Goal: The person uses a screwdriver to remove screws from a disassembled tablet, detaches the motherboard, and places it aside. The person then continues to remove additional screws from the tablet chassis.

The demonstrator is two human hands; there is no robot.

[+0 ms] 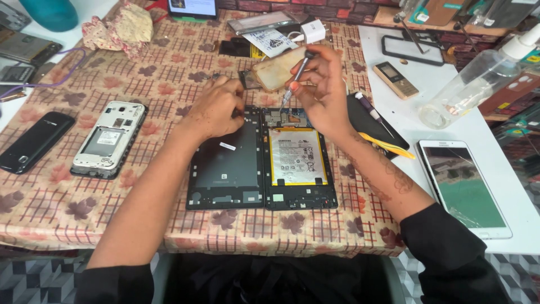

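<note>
Bench, seated worker, view from above the hands.

Nearest the worker lay the opened tablet (301, 163), back up, its white battery (296, 156) exposed in the middle of the frame. Touching its left edge lay the removed back cover (225, 169), inner side up, dark and bare but for a small label.

Left hand (216, 107) rested on the cover's top edge, just beside the tablet's upper left corner. Fingers were curled and pressed together, tips down; they may have pinched a small screw, but the view was too coarse to tell.

Right hand (320, 90) hovered over the tablet's top end. Thumb and first fingers pinched a thin screwdriver (295, 79), shaft slanting down to the left, tip at the board strip above the battery.

Judgement: the step in hand was screw work on the board at the tablet's upper edge, cover already off. The next move would call for keeping the tip seated square in the screw head, with light downward pressure, and the left hand steadying the frame.

Farther out: an opened white phone (109, 138) and a black phone (35, 141) at left, a white tablet (464, 188) face up at right, a clear spray bottle (472, 84) beyond it, a white charger (313, 31) at the far edge.
</note>
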